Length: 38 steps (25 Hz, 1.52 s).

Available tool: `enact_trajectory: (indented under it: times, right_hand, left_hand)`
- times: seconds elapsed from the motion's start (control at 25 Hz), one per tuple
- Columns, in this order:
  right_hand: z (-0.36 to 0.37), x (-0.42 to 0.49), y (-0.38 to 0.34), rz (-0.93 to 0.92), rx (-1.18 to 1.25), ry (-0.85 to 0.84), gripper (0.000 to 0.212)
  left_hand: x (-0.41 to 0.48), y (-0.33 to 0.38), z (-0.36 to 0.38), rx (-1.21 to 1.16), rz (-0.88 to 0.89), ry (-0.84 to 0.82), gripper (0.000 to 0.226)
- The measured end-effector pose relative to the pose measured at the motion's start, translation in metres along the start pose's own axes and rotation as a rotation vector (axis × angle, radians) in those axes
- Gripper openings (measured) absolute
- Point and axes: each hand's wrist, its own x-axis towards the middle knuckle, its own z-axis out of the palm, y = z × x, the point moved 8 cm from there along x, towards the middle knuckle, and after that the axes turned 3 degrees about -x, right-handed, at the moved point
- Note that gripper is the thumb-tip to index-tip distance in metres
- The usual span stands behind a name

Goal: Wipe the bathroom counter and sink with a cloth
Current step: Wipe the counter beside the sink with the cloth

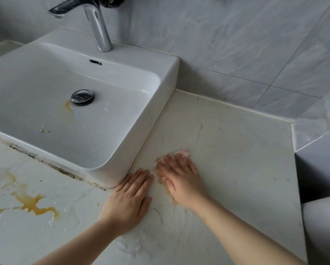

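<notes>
Orange-yellow spill [34, 204] sits on pale marbled stone table [236, 140] at left, w/ white rectangular ceramic sink [166, 77] behind. Left hand [129, 196] lies flat, fingers straight, by sink's front corner. Right hand [181, 180], blurred, presses spread fingers on pale crumpled cloth [181, 153], just right of sink.

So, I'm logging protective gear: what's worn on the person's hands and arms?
Nothing visible: the left hand and right hand are ungloved, forearms uncovered to the frame edge, no sleeves or watch. The right one is blurred, so rings are unclear.
</notes>
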Motion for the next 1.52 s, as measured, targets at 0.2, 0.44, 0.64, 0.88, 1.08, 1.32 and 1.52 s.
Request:
enact_trajectory:
  times: [0.2, 0.44, 0.64, 0.88, 1.08, 1.32, 1.52]
  right_hand:
    - [-0.031, -0.029, 0.060, 0.019, 0.149, 0.068, 0.042]
    - [-0.028, -0.081, 0.054, 0.272, 0.109, 0.164, 0.043]
    - [-0.021, -0.087, -0.023, 0.142, 0.130, 0.185, 0.040]
    - [-0.033, -0.141, 0.021, 0.591, -0.172, 0.224, 0.045]
    - [-0.015, -0.120, -0.053, 0.413, -0.093, 0.178, 0.045]
    - [-0.032, -0.187, 0.004, 0.849, -0.229, 0.162, 0.048]
    - [-0.026, -0.174, -0.028, 0.571, -0.160, 0.123, 0.059]
  left_hand:
    - [-0.006, 0.003, 0.004, 0.028, -0.016, -0.006, 0.059]
    - [-0.006, 0.004, 0.004, 0.059, -0.011, 0.009, 0.056]
    - [-0.007, 0.001, 0.004, 0.045, 0.043, -0.039, 0.059]
    - [-0.020, -0.003, 0.006, 0.042, 0.189, -0.059, 0.062]
    - [-0.020, 0.001, 0.006, 0.071, 0.210, -0.078, 0.067]
    - [-0.030, 0.001, 0.007, 0.043, 0.171, -0.079, 0.063]
    - [-0.032, 0.005, 0.005, 0.050, 0.122, -0.085, 0.062]
